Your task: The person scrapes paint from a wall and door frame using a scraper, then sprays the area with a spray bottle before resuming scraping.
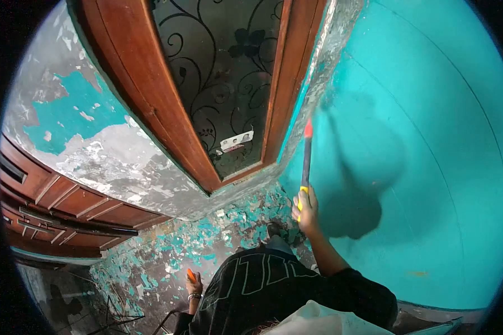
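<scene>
My right hand [307, 211] is raised in front of the turquoise wall [447, 167], fingers wrapped round the yellow grip of a long-handled tool [306, 162]. Its dark shaft points upward and ends in a red tip, close to the corner where the bare grey strip meets the turquoise paint. The tip's exact shape cannot be made out. Low on the left, my left hand [194, 286] hangs beside my body, closed on a small orange object [191, 274]; most of that object is hidden in the fingers.
A wooden-framed window [218, 89] with dark scrollwork stands ahead. The left wall [117, 162] is patchy and peeling. Turquoise paint flakes [167, 251] litter the floor round my feet. Brown wooden doors [67, 195] are at the left, with thin dark metal legs [114, 318] at the lower left.
</scene>
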Motion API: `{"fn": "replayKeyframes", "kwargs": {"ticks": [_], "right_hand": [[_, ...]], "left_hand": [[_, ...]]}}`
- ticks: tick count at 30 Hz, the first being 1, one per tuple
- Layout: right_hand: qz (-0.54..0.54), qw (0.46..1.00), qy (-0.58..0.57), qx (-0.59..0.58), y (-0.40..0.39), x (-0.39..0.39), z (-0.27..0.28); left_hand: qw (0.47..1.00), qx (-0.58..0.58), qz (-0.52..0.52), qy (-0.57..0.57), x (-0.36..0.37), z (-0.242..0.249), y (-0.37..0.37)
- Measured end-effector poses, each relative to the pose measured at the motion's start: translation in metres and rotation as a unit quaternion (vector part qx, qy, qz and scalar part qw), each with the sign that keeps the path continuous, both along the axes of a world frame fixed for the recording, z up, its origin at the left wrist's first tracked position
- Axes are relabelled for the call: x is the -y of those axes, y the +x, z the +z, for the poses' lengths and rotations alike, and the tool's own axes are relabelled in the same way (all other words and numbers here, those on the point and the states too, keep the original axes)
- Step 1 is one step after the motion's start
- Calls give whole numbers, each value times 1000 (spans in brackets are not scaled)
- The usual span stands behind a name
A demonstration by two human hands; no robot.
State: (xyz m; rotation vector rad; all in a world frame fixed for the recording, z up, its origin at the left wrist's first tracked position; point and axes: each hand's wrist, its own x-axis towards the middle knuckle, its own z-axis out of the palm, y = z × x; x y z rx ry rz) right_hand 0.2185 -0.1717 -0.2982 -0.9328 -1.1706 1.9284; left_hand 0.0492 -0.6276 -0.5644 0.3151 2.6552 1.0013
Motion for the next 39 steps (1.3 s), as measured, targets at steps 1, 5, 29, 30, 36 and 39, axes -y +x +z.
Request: {"fn": "replayKeyframes", "kwargs": {"ticks": [1, 5, 29, 30, 36, 39], "right_hand": [[-3, 1000, -27, -1, 1, -1, 3], [-35, 996, -2, -88, -15, -11, 36], [41, 996, -42, -74, 0, -41, 174], [32, 999, -18, -38, 2, -40, 177], [41, 996, 73, 27, 12, -36, 140], [-43, 985, 155, 60, 7, -42, 90]], "left_hand": [[1000, 10, 4, 9, 5, -1, 2], [999, 7, 41, -3, 3, 33, 7], [990, 141, 0, -28, 5, -59, -6], [989, 144, -1, -23, -1, -54, -6], [987, 154, -35, -20, -33, -45, -22], [988, 151, -41, 20, -56, -13, -30]]}}
